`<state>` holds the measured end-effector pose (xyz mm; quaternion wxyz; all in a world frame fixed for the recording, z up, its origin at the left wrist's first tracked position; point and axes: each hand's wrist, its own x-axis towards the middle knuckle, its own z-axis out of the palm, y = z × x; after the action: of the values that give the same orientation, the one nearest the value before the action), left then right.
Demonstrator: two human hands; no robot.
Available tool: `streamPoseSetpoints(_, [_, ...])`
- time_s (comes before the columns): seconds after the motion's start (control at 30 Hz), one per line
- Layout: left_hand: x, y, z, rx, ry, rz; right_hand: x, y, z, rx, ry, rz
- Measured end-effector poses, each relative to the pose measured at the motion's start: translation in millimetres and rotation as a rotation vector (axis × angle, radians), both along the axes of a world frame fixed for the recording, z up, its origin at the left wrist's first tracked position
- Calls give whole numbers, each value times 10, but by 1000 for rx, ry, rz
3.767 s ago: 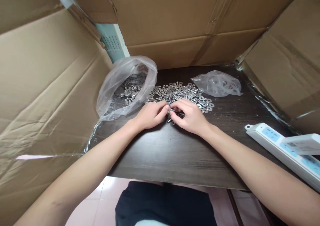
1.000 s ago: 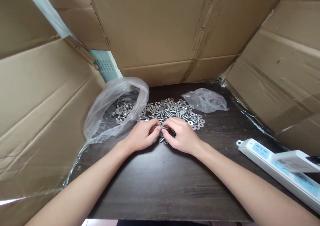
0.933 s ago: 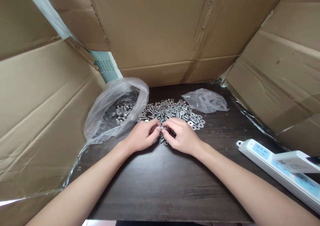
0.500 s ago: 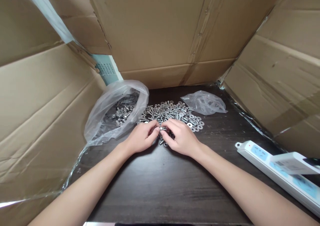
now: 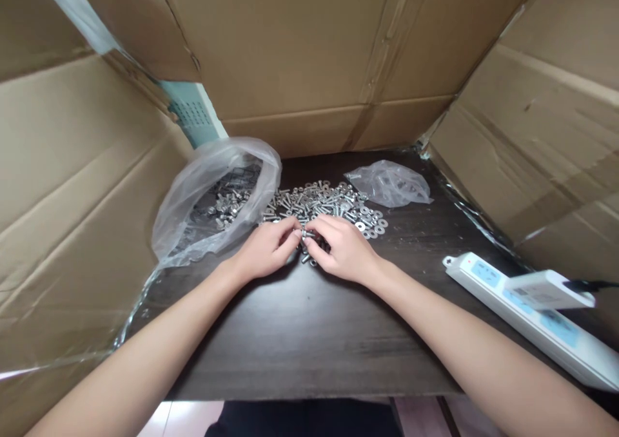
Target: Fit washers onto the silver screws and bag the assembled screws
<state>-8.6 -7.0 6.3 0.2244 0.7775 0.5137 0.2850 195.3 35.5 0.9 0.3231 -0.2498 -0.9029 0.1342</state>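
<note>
A small metal bolt (image 5: 308, 234) is held level between both hands, just in front of the pile of loose bolts, nuts and washers (image 5: 316, 203). The thumb and fingertips of my left hand (image 5: 269, 249) pinch its left end, where a ring-like part, perhaps a nut or washer, shows. From the other side, my right hand (image 5: 344, 250) grips the shank between thumb and fingers. A few loose pieces lie under and between the hands, partly hidden by my fingers.
An open clear plastic bag (image 5: 167, 231) with metal fasteners lies left of the pile. A crumpled clear bag (image 5: 394, 182) sits behind right. At the right, a white power strip (image 5: 476, 289) carries a plugged-in adapter (image 5: 544, 290). Cardboard walls (image 5: 300, 57) surround the dark table (image 5: 304, 340).
The view has tipped down a little, so the table's front edge and the floor now show. Both hands keep their hold on the bolt, with little visible movement.
</note>
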Motion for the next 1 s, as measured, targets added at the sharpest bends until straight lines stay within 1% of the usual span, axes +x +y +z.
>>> streamPoseSetpoints(0.13, [5,19,-4,34,15,3,20,11,0,3,-43,11])
streamPoseSetpoints(0.3, [19,39,-6,53,54,5,36,3,13,-7,-77,-10])
streamPoseSetpoints(0.47, [41,24,-16,60,66,8,52,-14,34,-25,-49,-20])
streamPoseSetpoints(0.73, [43,2,-23,44,52,5,50,-22,-1,-14,-35,-13])
streamPoseSetpoints(1.0, [51,-12,-12,26,46,10,43,-41,9,-20,-26,-1])
